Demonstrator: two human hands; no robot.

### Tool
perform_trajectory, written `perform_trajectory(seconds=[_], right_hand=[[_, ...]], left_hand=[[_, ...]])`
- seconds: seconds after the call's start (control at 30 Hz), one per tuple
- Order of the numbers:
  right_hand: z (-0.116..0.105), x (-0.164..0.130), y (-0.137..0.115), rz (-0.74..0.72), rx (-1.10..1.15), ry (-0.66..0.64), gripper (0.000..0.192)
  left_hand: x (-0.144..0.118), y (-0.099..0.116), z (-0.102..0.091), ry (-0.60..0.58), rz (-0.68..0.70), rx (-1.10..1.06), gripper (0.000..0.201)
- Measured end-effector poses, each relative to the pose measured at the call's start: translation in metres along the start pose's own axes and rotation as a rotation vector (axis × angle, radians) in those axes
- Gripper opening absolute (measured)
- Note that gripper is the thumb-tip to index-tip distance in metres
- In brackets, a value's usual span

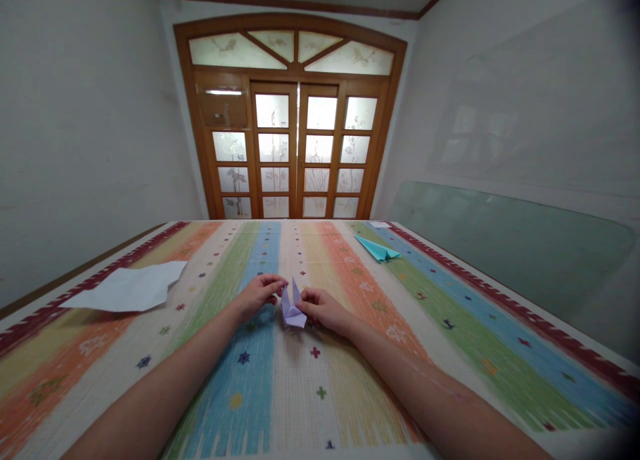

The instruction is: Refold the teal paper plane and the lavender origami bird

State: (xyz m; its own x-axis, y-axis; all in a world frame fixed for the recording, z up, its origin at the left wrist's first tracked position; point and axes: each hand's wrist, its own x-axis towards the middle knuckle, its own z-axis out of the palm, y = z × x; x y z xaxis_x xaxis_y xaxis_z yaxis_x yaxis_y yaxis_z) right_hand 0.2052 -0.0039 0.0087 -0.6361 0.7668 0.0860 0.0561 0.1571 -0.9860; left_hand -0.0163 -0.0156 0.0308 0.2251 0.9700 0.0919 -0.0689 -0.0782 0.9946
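One white sheet of paper [135,290] lies at the far left of the worktop [300,407], thin and smooth, with an uneven outline and its near edge seeming to lift a little. Beneath it runs a woven-looking cloth [75,387] in soft stripes of orange, green, blue and cream, dotted with small motifs. Toward the middle, the left hand [259,297] is narrowed to a pinch, thumb and fingertips closed on the left point of a purple folded paper [293,315]. That piece sits between both hands, at the centre of the worktop; whether it touches the cloth I cannot tell. Two slim points stand up from it and a broader flap faces the near side, all crisp planes and sharp creases. The right hand [323,308] grips its right side, thumb and fingers close together. Good handling here calls for a light pinch near the creases, one side steadied while the other is shaped, and even pressure so that the slender tips do not crumple. Farther right, well apart, rests a turquoise folded paper [377,249], long and pointed, with pleated layers at its near end
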Motion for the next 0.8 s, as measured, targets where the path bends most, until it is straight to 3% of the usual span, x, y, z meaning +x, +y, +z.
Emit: perform_trajectory(seconds=[0.23,0.57,0.7,0.8], right_hand=[[0.0034,0.0006,0.0002,-0.05,-0.006,0.043,0.033],[0.0049,0.0015,0.0061,-0.174,-0.163,0.176,0.022],[0.0042,0.0001,0.0018,-0.204,-0.213,0.174,0.026],[0.0053,-0.0009,-0.0003,-0.235,-0.32,0.17,0.017]], left_hand=[[0.0013,-0.0027,0.0016,-0.011,0.036,0.057,0.038],[0.0037,-0.0032,0.0028,0.088,0.105,0.224,0.033],[0.0019,-0.0002,0.0048,0.068,0.117,0.227,0.032],[0.0005,0.0021,0.007,0.033,0.122,0.236,0.03]])
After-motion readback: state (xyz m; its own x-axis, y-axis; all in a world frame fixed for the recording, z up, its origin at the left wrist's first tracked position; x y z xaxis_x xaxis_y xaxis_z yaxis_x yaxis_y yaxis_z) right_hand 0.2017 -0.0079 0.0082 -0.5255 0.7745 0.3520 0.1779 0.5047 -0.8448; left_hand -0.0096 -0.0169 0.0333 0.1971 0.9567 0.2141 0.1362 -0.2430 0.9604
